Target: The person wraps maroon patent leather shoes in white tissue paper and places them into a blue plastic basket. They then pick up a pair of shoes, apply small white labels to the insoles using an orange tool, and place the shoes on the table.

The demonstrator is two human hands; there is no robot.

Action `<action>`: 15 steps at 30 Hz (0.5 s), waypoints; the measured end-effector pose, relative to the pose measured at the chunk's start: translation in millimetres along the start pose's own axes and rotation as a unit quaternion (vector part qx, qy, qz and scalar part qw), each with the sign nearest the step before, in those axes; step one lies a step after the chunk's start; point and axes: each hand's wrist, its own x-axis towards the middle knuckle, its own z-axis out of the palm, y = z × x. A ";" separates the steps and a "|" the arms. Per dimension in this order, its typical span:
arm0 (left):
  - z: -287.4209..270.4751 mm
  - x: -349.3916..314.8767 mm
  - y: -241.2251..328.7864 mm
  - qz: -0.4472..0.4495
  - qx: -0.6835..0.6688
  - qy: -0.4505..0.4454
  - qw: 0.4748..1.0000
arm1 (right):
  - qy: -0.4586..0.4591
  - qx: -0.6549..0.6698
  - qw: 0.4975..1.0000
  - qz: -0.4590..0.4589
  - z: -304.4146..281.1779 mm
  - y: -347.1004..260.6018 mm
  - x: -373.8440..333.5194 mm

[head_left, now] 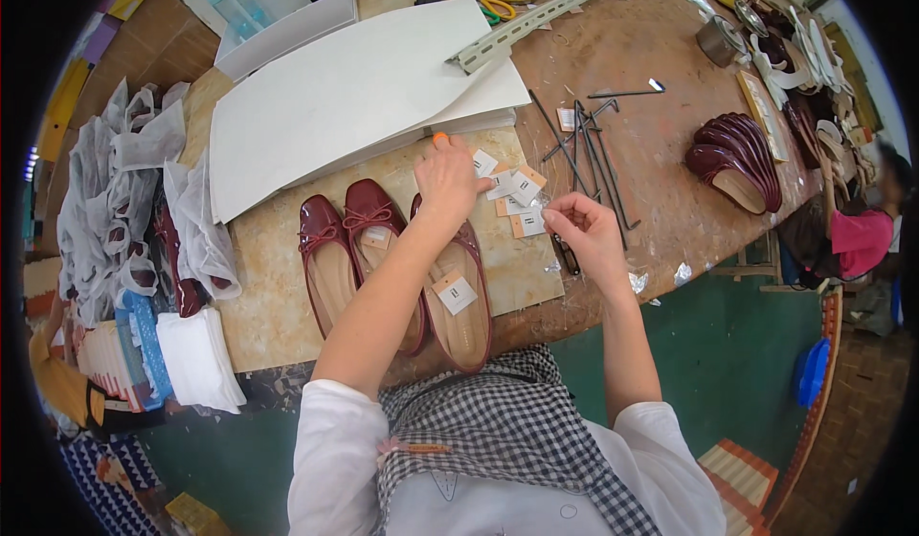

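Note:
On the table's near edge stand dark red ballet flats point(330, 282) with bows, side by side. A white-and-orange tag point(456, 294) lies inside the rightmost one, and another tag point(376, 237) in the middle one. My left hand point(446, 184) reaches over the shoes, fingers curled beside a small orange thing point(440, 140); its thumb is by the loose tags point(525, 188). What it grips, if anything, is hidden. At the tags' right side, my right hand point(589, 234) pinches thumb and index finger together on something too small to make out. A dark-handled tool point(565, 255) lies beneath it.
White paper sheets point(354, 86) are stacked behind, a perforated metal angle bar point(546, 21) across them. Black metal rods point(595, 158) lie right. Nested dark red shoe pieces point(737, 163) sit farther right. Wrapped shoes point(124, 191) pile up left. Another person point(862, 239) is at far right.

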 end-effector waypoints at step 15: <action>-44.9 -42.6 9.4 -0.020 -0.450 -0.041 0.892 | 0.065 -0.112 0.988 -0.087 12.9 -8.8 -19.1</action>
